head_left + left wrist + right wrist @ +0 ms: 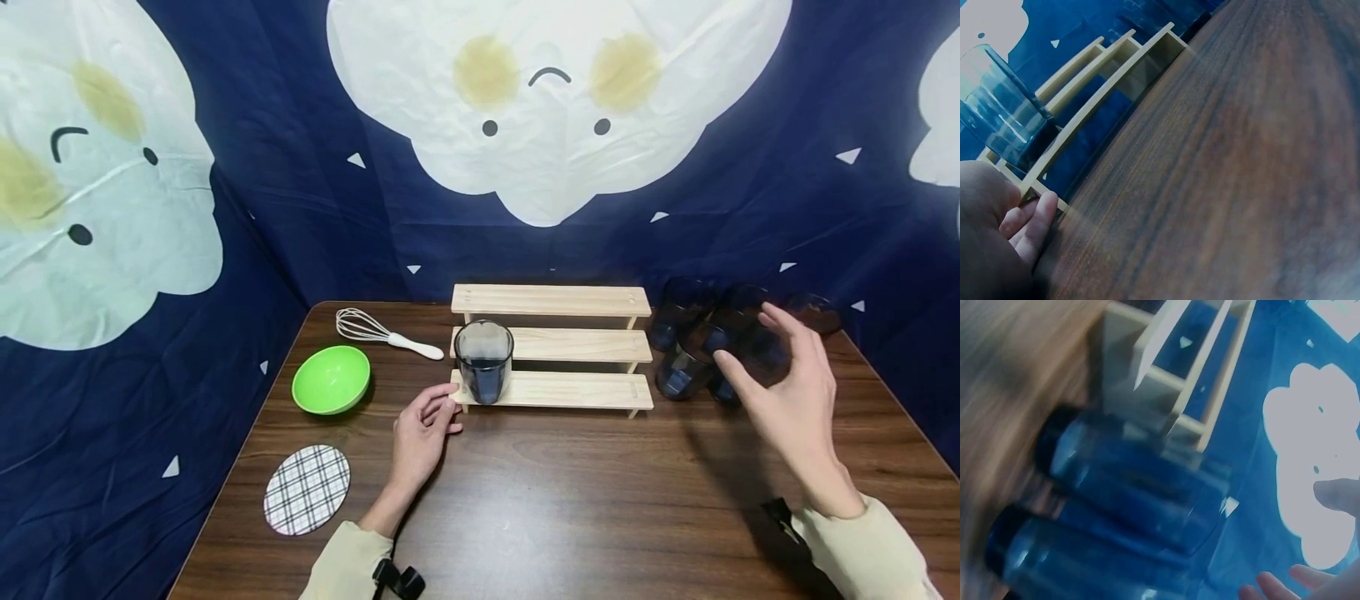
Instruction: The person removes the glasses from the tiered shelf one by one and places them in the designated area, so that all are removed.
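**Reaching toward blue tumblers beside the stepped rack**

Dark wood worktop carries a three-tier wooden rack. Cluster of blue tumblers stands right of rack; right hand hovers just in front, fingers spread, holding nothing. One tumbler sits on lowest tier's left end. Left hand, relaxed and unclenched, fingertips touching rack's left corner just beside it.

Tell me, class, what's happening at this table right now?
A person sits at a dark wooden table with a stepped wooden rack. One blue-tinted glass stands on the rack's lowest step. The left hand rests its fingertips against the rack's left end. The right hand, fingers spread and holding nothing, reaches toward a cluster of blue glasses right of the rack.
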Available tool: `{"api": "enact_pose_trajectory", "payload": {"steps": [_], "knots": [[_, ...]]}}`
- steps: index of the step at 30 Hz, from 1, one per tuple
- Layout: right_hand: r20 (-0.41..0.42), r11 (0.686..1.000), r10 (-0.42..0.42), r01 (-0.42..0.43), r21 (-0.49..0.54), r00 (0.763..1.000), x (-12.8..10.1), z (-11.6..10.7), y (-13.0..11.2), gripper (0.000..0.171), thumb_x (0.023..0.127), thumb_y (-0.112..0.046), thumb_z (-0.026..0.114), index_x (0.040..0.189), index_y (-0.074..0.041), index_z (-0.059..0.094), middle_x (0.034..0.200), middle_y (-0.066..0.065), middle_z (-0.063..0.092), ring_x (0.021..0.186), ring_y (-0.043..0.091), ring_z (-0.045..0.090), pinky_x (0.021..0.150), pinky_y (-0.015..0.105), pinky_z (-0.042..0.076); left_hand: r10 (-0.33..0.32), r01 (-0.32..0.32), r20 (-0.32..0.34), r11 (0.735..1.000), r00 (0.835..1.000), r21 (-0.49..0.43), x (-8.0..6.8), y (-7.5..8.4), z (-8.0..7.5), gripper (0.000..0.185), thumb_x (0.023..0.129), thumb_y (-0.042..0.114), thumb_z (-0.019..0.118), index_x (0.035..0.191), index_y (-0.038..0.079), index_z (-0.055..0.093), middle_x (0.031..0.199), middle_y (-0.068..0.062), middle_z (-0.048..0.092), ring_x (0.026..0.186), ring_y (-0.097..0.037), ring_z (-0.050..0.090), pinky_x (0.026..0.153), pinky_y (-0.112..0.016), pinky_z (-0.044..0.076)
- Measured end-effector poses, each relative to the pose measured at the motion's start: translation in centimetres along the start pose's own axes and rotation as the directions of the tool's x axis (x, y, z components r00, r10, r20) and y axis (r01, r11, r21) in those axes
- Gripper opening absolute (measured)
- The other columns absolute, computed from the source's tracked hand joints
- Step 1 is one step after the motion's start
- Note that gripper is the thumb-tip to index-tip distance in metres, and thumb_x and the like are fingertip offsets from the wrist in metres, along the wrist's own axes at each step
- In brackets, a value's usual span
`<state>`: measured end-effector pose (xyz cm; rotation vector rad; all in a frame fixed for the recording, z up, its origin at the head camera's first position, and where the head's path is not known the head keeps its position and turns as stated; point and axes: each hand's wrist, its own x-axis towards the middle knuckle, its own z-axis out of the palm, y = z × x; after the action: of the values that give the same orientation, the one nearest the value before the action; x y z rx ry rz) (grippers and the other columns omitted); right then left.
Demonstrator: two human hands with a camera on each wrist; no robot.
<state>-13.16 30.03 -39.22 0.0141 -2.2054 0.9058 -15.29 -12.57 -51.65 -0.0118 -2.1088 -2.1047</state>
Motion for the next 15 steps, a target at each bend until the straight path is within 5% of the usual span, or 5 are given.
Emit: {"api": "enact_pose_trajectory", "payload": {"steps": [6,15], "knots": [[-0.010,0.984,-0.128,0.128,0.124,0.992,0.0,1.6,-2.0,0.077,0.072,-0.003,0.088,0.142,-0.015,0.060,0.131,0.016,0.065,0.123,-0.001,0.050,0.106,0.011,0.039,0.004,-0.004,0.005,1.000,1.000,-0.001,0.0,0.0,0.0,0.023,0.100,-0.001,0.062,0.121,0.000,0.070,0.107,-0.023,0.073,0.097,-0.033,0.073,0.071,-0.035,0.068],[0.038,0.960,-0.162,0.149,0.237,0.986,-0.3,4.2,-4.8,0.076,0.073,0.000,0.088,0.142,-0.014,0.060,0.131,0.010,0.066,0.125,0.009,0.054,0.107,0.016,0.043,0.010,-0.010,0.005,1.000,1.000,-0.001,-0.1,0.0,-0.1,0.022,0.100,-0.001,0.062,0.121,0.000,0.069,0.108,-0.023,0.074,0.097,-0.036,0.073,0.070,-0.035,0.068]]}}
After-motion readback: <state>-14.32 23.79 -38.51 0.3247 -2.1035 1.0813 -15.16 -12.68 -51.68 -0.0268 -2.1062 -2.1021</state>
